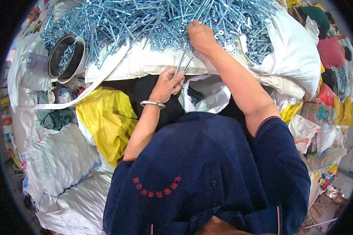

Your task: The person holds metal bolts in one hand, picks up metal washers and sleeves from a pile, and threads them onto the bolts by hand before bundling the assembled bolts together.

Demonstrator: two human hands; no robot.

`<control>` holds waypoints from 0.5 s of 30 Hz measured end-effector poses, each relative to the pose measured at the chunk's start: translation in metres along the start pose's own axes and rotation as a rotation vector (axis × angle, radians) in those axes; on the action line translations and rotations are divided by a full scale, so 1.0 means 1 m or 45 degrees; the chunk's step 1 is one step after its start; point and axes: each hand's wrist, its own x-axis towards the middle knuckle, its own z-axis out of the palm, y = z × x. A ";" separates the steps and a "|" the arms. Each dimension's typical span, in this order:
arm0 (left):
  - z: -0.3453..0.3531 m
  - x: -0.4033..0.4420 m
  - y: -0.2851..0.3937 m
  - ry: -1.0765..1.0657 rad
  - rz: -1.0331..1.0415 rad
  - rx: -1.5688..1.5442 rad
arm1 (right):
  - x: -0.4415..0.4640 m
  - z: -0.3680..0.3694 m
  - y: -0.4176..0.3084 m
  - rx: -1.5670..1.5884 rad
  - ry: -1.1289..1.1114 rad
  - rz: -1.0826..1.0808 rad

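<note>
Two thin metal rods are gripped in the left hand, thumb and fingers closed around them, just off the near edge of the pile of metal pieces. Their long axes are pointed away from the body, toward the pile, and slightly rightward. The pile is touched by the right hand, the nearer one, its fingers bent down; whether anything is pinched there cannot be told. A tilted bowl is seen at the pile's left end.
</note>
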 end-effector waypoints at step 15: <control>0.001 0.000 0.002 0.011 -0.038 -0.060 | -0.011 -0.008 0.001 0.152 -0.021 0.019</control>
